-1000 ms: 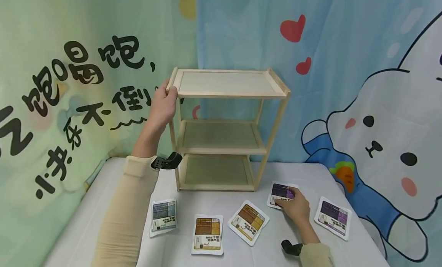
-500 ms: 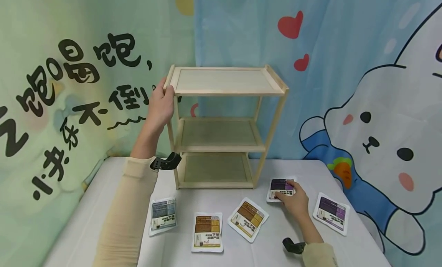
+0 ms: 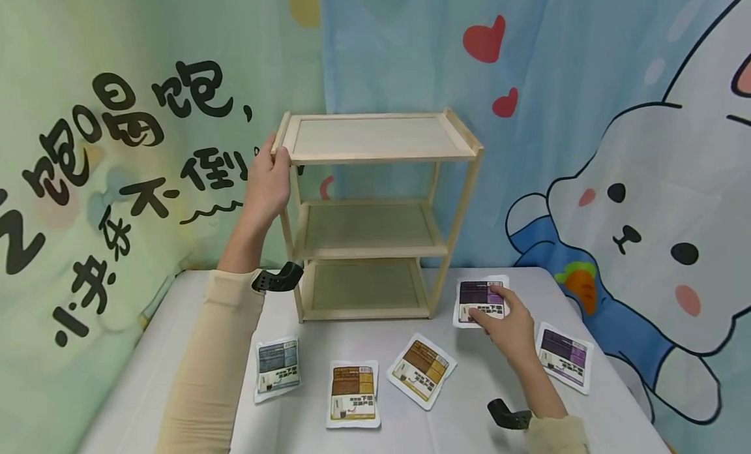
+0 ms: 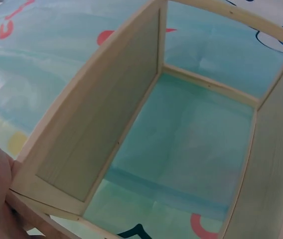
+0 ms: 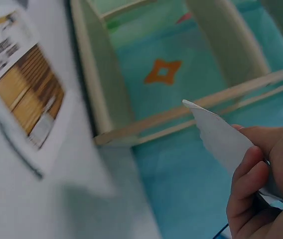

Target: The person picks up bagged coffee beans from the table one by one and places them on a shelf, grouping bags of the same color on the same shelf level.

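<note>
Just right of the front right foot of the wooden shelf, a flat purple packet in a hand. White all round the rim, dark purple on the upper half with a brighter purple patch, then white with black letters lower down. Thin as a card in the right wrist view – seen almost from the side, pale, with one corner pointing toward the shelf.

Farther right of the shelf and nearer the front, a second purple packet, flat on the white table, near the right wrist. In front of the shelf, a brown packet set straight, and a slanted brown packet nearer the front right foot, both with a bit of white rim poking out from under. In front of the front left foot, a grey-blue packet. Strips of white cloth between these packets, and between them and the shelf's feet. Just behind the shelf, the back edge of the table, then a blue curtain. Between the shelf's top board and its middle board, a tall gap; between middle and bottom, a lower-looking one.

Right hand mostly closed, with bent fingers and thumb pinching the purple packet on the side away from the shelf. Left hand curled round the left end of the top board – thumb by the front corner, gripping.
</note>
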The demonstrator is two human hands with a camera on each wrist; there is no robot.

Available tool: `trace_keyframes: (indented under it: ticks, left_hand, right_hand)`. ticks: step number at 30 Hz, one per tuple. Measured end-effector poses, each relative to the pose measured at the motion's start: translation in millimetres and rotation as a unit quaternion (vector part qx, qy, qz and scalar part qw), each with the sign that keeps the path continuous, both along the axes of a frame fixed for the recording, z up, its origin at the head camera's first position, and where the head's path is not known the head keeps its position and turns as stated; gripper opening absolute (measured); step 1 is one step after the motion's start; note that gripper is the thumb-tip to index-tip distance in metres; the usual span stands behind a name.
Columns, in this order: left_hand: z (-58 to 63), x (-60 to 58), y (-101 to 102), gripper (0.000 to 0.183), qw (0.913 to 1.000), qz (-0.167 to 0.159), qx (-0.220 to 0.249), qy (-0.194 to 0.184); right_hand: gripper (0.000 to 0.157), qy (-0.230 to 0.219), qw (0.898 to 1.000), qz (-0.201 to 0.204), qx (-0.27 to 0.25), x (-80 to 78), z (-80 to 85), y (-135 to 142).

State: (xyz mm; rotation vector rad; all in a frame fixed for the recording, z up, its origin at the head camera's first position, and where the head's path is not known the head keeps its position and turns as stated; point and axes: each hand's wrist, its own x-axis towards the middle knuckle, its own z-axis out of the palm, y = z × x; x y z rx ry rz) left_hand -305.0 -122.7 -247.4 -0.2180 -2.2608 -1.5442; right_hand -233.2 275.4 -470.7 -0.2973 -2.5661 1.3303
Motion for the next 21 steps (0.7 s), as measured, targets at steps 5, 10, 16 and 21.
trace_keyframes:
  ticks: [5, 10, 16, 21]
  left_hand:
    - [-1.5, 0.0, 0, 0.055, 0.9999, 0.012, -0.007, 0.002]
    - [-3.8, -0.3, 0, 0.055, 0.9997, 0.021, -0.011, 0.003]
    - [-8.1, 0.3, -2, 0.055, 0.9997, 0.021, -0.013, 0.009]
    - [-6.6, 1.0, 0, 0.055, 0.9997, 0.014, -0.011, 0.017]
  right_hand:
    - [0.072, 0.019, 1.0, 0.005, -0.008, 7.5, 23.1, -7]
    - [0.073, 0.023, 1.0, 0.007, -0.02, 21.4, 49.0, -15]
    - [0.074, 0.031, 0.999, 0.008, -0.04, 40.3, 75.9, -23]
    - [0.073, 0.063, 0.997, 0.013, -0.034, 49.3, 101.1, -28]
